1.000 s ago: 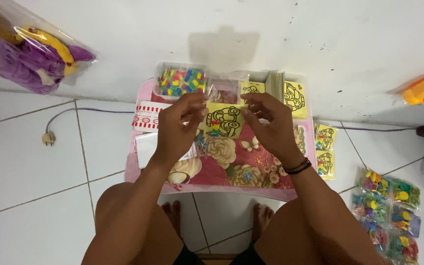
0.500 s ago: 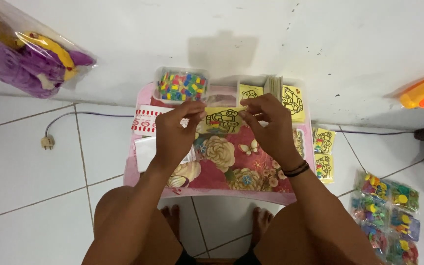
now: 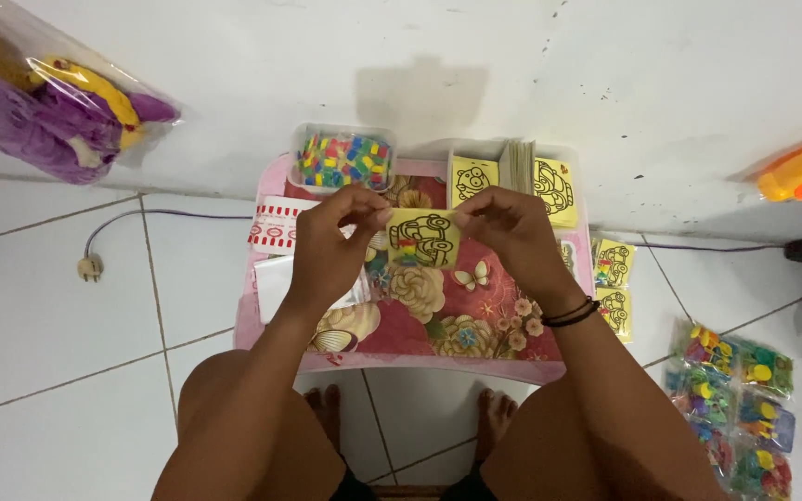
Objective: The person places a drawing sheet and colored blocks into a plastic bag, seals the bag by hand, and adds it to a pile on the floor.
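1. your left hand point(image 3: 331, 246) pinches the left edge of a small yellow square card printed with a black cartoon car outline point(image 3: 424, 238), fingers curled and closed on it.
2. your right hand point(image 3: 508, 232) pinches the same card at its right edge, thumb and forefinger closed on the corner; a black band sits on that wrist.
3. the card hangs between both hands above the small pink low table with a flowered top point(image 3: 438, 325), over its middle, a little toward the far side (a strip of bright colours shows at the card's lower left, but you cannot tell whether it is on the card or behind it).
4. at the far left of the table sits a clear plastic tub filled with small multicoloured pieces point(image 3: 343, 158), just beyond your left hand.
5. at the far right stands a white tray holding a stack of more yellow picture cards point(image 3: 512, 172), just behind your right hand.
6. a red-and-white printed paper strip point(image 3: 276, 225) lies on the left edge of the table, beside your left hand.
7. on the white tiled floor to the right lie two more yellow cards point(image 3: 613, 283), and nearer your right knee a cluster of clear packets with colourful contents point(image 3: 735, 390).
8. a clear bag holding a purple and yellow soft toy point(image 3: 48, 102) lies well apart, at the upper left.
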